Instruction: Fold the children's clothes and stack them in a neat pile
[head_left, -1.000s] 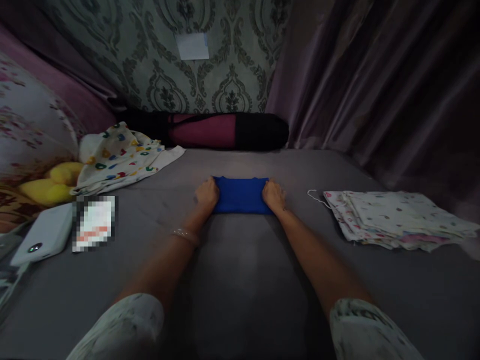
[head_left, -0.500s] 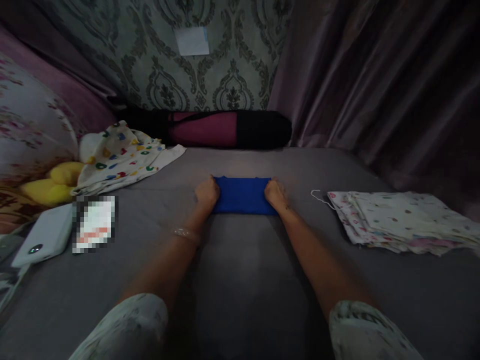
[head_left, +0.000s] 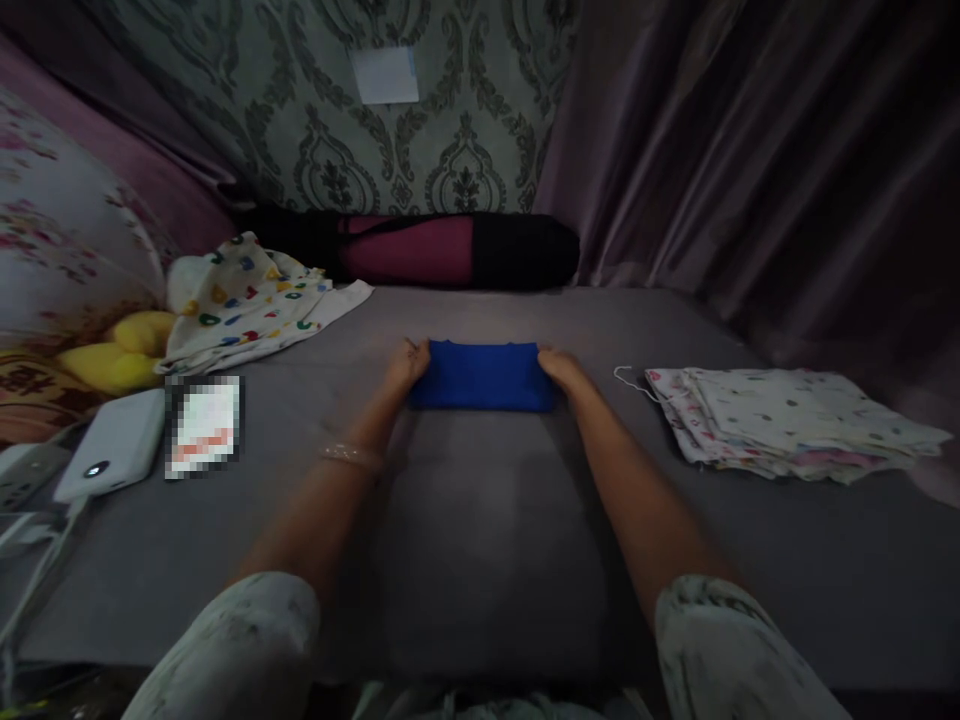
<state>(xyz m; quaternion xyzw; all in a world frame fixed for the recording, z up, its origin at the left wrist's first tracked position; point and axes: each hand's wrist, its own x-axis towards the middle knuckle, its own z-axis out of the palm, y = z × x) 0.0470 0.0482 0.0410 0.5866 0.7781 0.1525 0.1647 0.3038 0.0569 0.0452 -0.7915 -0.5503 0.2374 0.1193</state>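
A folded blue cloth (head_left: pixel 484 377), perhaps a garment, forms a neat rectangle in the middle of the grey bed sheet (head_left: pixel 480 500). Gripping its upper left corner is my left hand (head_left: pixel 409 364), fingers closed on the edge. My right hand (head_left: pixel 557 366) pinches the upper right corner in the same way. The fingertips are partly hidden by the fabric and the dim light. Between the two hands the cloth is stretched fairly flat.
To the right lies a stack of folded patterned clothes (head_left: pixel 787 420) with a white string. A patterned garment (head_left: pixel 255 300), a yellow plush (head_left: pixel 120 355) and a white power bank (head_left: pixel 112 445) with a cable are at left. A black and pink long bag (head_left: pixel 450 250) lies along the wall.
My hands have shifted slightly outward at the cloth's upper corners, their grip looser than the earlier fists. The camera view has tilted down a little, showing the bed's near edge.
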